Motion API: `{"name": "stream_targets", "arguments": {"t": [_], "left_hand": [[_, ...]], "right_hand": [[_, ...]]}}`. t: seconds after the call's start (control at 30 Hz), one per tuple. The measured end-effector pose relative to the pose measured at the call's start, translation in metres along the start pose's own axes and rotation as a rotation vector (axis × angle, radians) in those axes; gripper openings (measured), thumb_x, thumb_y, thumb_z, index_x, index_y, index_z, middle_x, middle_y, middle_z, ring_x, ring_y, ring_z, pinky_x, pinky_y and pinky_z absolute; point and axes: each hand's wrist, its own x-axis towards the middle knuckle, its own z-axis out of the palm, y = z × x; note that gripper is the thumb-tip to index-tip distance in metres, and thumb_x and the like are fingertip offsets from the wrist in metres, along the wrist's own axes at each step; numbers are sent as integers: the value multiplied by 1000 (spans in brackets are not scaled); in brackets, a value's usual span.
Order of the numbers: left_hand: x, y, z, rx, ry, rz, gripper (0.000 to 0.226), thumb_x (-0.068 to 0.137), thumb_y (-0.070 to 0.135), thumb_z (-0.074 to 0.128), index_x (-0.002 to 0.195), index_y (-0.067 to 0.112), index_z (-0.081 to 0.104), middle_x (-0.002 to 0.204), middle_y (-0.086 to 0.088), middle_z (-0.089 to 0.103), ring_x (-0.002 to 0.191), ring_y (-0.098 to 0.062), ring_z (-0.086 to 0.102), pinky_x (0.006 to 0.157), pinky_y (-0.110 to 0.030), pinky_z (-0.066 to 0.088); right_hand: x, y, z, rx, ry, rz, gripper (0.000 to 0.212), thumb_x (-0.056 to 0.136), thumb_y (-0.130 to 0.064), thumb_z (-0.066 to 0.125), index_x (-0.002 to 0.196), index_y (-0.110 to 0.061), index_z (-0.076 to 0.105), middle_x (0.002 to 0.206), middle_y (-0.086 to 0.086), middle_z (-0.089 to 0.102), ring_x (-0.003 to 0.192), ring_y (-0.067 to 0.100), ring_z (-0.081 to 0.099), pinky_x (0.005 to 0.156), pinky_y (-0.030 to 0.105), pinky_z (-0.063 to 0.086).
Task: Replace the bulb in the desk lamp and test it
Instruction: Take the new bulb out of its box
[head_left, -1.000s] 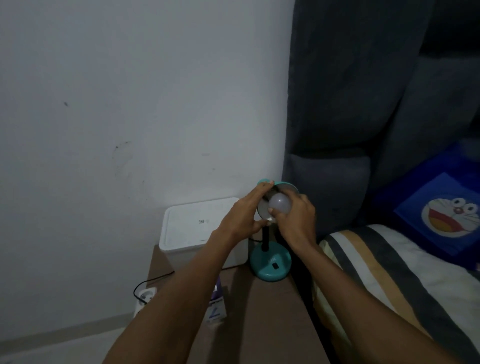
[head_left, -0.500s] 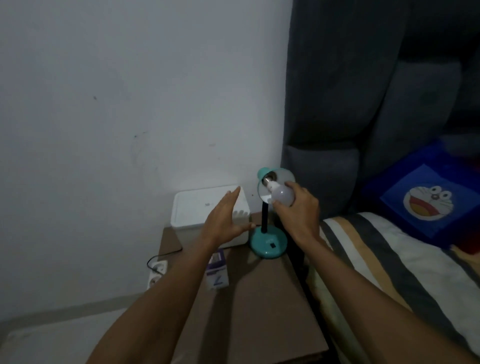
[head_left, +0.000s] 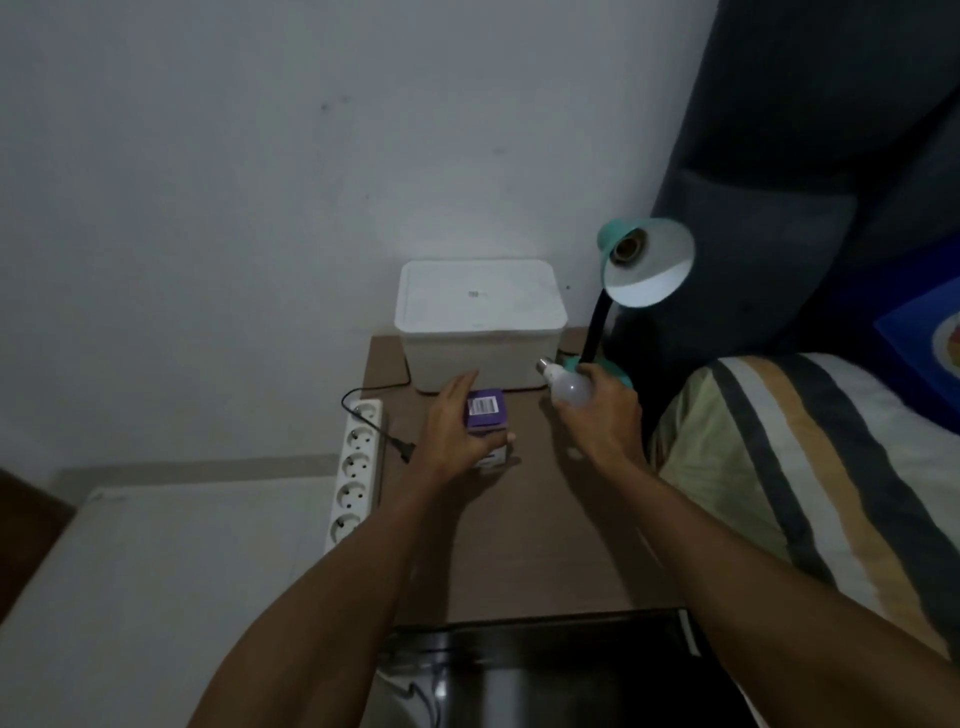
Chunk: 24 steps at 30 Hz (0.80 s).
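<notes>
Bulb (head_left: 569, 387) in right hand (head_left: 605, 415) grip (base outward).

- Brown tabletop (head_left: 545, 530) is lying bare across its near half; open passage there between the two forearms.
- White lidded bin (head_left: 480, 325) is blocking the far edge, sitting against the wall.
- Purple box (head_left: 485, 423) is standing just in front of the bin, left hand (head_left: 454, 431) wrapping it; only a narrow gap between box and bin.
- Right hand (head_left: 602, 415), holding the bulb (head_left: 566, 387), is crowding the teal lamp base (head_left: 610, 371).
- Lamp shade (head_left: 649, 265) is facing open air, empty socket (head_left: 626, 249) unobstructed from the front.
- Power strip (head_left: 356, 470) is lining the table's left edge.
- Striped bedding (head_left: 810, 467) is closing the right side.
</notes>
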Motion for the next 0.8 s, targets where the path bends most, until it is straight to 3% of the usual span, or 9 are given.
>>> {"name": "stream_targets", "arguments": {"t": [0.2,0.4,0.57,0.7,0.8], "left_hand": [[-1,-18,16,-101,39,-38,97,76,32,95,157,15,43,148,-8,53,132,-22,54,111,-42,50],[-4,-29,21,-191,55,-97,106,72,38,96,159,20,39,146,-3,57,131,-17,58,109,-45,54],[-8,-37,24,-220,49,-113,113,67,61,85,161,24,33,152,-4,54,133,-18,58,108,-47,55],[-6,-38,24,-234,43,-108,111,72,43,93,162,24,32,150,-4,56,130,-16,60,108,-45,55],[-3,-40,22,-238,44,-90,110,72,30,96,162,19,34,147,-5,60,125,-13,62,108,-38,55]], "right_hand": [[-2,28,36,-38,-26,101,40,91,-55,59,114,-23,68,106,7,70,99,29,65,79,29,47],[6,52,70,-35,-51,123,52,82,-72,53,99,-25,65,92,2,71,85,24,68,75,41,59],[12,59,77,-129,-86,105,37,84,-56,61,106,-26,63,97,2,69,87,21,66,74,42,59],[17,41,64,-166,-93,73,42,87,-47,66,116,-17,67,112,8,70,99,27,65,83,36,54],[27,21,54,-90,-119,-144,44,87,-32,72,127,-15,66,126,8,67,116,25,61,95,35,48]]}}
